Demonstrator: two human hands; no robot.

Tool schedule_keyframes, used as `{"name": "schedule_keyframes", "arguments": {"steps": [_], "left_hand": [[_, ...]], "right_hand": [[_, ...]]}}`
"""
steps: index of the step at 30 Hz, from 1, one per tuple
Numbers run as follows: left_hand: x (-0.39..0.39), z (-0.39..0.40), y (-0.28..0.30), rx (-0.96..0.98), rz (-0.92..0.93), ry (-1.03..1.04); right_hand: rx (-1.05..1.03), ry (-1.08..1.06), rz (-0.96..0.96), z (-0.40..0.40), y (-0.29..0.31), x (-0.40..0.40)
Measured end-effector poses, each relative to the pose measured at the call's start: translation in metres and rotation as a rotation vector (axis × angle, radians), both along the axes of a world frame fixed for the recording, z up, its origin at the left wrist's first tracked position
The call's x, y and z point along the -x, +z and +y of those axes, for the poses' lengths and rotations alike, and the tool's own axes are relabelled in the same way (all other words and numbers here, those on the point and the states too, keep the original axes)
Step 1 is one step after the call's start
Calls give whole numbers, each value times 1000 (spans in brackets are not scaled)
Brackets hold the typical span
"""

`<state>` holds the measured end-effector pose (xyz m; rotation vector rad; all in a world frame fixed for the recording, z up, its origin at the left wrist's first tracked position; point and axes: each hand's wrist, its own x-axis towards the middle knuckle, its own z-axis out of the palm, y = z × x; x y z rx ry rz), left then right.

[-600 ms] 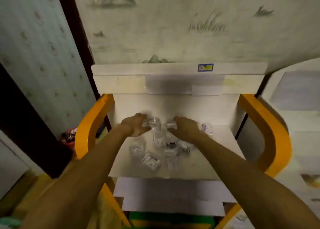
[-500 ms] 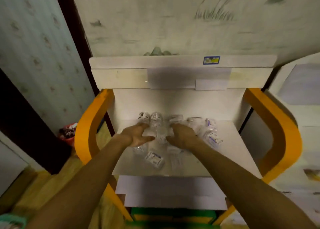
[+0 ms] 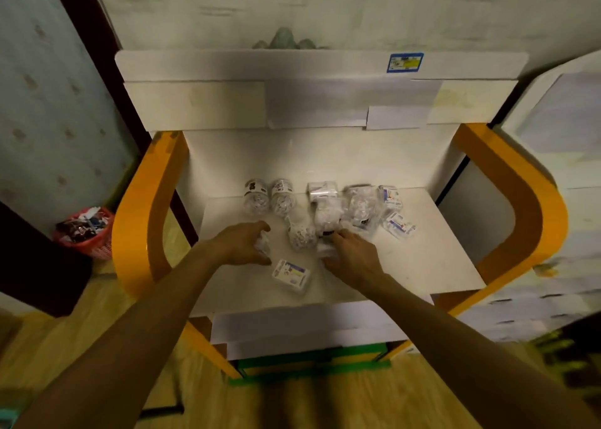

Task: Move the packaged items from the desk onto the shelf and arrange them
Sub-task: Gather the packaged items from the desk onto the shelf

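Note:
Several small clear packages lie on the white shelf [image 3: 422,266] of an orange-sided stand. Two round tubs [image 3: 257,196] [image 3: 283,196] stand at the back left, with more wrapped packs [image 3: 359,207] and two small boxes [image 3: 390,197] [image 3: 399,225] to their right. My left hand [image 3: 242,245] curls around a clear pack [image 3: 264,246] near the shelf's left. My right hand [image 3: 353,256] rests with its fingers on a white pack [image 3: 325,248] in the middle. A round pack [image 3: 300,235] lies between the hands. A flat box [image 3: 291,275] lies near the front.
Orange curved side panels [image 3: 146,220] [image 3: 527,214] flank the shelf. A white back panel [image 3: 318,103] with a blue label [image 3: 405,62] rises behind. Lower white shelves [image 3: 309,331] sit below. A red basket [image 3: 86,232] stands on the wooden floor at left.
Both hands have drawn back from the rear row toward the shelf's middle. The tubs and packs at the back stand uncovered. The view has moved closer.

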<state>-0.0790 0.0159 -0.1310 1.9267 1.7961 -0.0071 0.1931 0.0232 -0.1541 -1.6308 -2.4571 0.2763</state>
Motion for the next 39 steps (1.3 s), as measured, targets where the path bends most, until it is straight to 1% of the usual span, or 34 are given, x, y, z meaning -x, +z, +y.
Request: {"name": "schedule_keyframes", "arguments": {"steps": [3,6,9,10,12,17,21,23,25,29,32,36,39], "left_hand": [[4,5,13,-84,-100,49],[-7,6,31,-211,-153,33],[-33,9,54,-302,-165,-20],[-47,9,64,-340,-161,-37],[-79,10,83,-446,-150,-91],[-186,16,141,-755,-230,-187],[-287,20,172,-844,-234,-183],[-320,24,183,-884,-269,-167],[-377,30,192,-932,-293,-151],[-490,40,192,-901,-332,-168],[-556,48,171,-770,-348,-216],[-623,56,135,-572,-244,-285],[-662,66,100,-477,-170,-346]], "right_hand": [[-66,-14,84,0,4,-6],[-97,-113,252,-8,12,-16],[-50,-294,597,-18,24,-36],[-68,-325,705,-22,29,-47],[-149,-347,852,-30,39,-75],[-318,-348,1003,-34,94,-163],[-357,-357,1096,-41,128,-254],[-387,-359,1112,-42,136,-283],[-434,-380,1129,-44,140,-334],[-397,-543,1127,-49,123,-434],[-347,-673,1091,-50,101,-498],[-257,-861,1116,-45,62,-558],[-194,-955,1122,-39,24,-585]]}}
